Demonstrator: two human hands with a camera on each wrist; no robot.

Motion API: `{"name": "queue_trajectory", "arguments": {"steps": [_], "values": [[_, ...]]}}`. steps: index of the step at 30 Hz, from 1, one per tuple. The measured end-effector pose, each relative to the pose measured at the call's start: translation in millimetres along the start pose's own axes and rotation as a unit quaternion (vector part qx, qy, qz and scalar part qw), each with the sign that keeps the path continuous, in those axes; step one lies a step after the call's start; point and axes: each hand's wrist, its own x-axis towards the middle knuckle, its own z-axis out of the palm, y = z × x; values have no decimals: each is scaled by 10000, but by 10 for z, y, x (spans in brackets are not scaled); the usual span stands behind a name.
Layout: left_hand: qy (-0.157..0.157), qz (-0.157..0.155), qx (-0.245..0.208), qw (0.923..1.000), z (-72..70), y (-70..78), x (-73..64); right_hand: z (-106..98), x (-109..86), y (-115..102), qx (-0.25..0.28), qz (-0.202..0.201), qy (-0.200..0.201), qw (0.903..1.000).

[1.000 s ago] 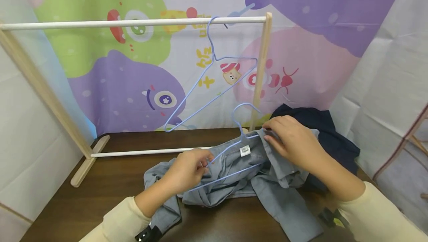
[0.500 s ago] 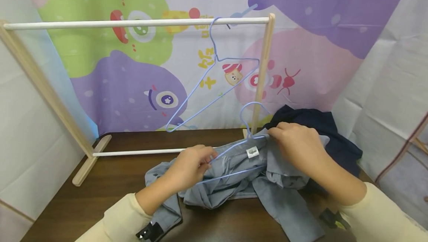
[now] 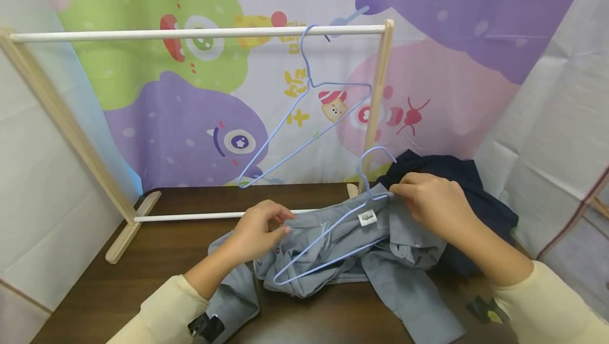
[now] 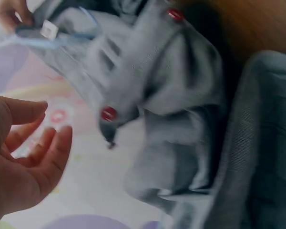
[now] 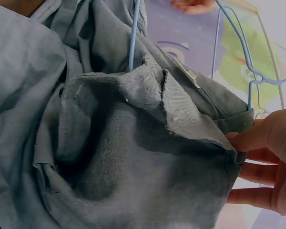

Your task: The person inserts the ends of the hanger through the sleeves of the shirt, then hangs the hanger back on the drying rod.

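Note:
A grey shirt (image 3: 309, 233) lies crumpled on the table, its white label (image 3: 367, 217) facing up and red buttons (image 4: 108, 113) showing in the left wrist view. A light blue wire hanger (image 3: 367, 191) lies over its neck opening; the right end is tucked under the cloth, the left end lies bare on top. My right hand (image 3: 433, 201) pinches the shirt's edge beside the hanger's shoulder, thumb over the fabric (image 5: 233, 138). Just left of the shirt's near shoulder, my left hand (image 3: 259, 233) is held with fingers apart and nothing in them.
Behind the shirt stands a wooden rack with a white top rail (image 3: 190, 33). A second blue hanger (image 3: 304, 148) hangs from that rail near the right post (image 3: 379, 85). Dark navy clothing (image 3: 485, 201) is heaped at the right on the brown table (image 3: 181, 259).
My left hand has let go of the hanger's left arm and drawn away to the left. The hanger has shifted right, and my right hand has moved slightly right with the shirt's edge.

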Motion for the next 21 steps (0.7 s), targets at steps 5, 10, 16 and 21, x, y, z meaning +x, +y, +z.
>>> {"name": "queue_trajectory", "arguments": {"steps": [5,10,16,21], "values": [[-66,-998,-180,9948,73,-220,56,38,-55,22,115,-128,386,9991],[-289,-1541,-634,9856,184,-339,96,67,-61,25,291,-245,710,9968],[-267,-1231,-321,9915,257,-318,111,68,-54,39,450,-331,1040,9930],[51,-689,24,9976,171,-288,72,60,-88,75,345,-168,1036,9939]]}}
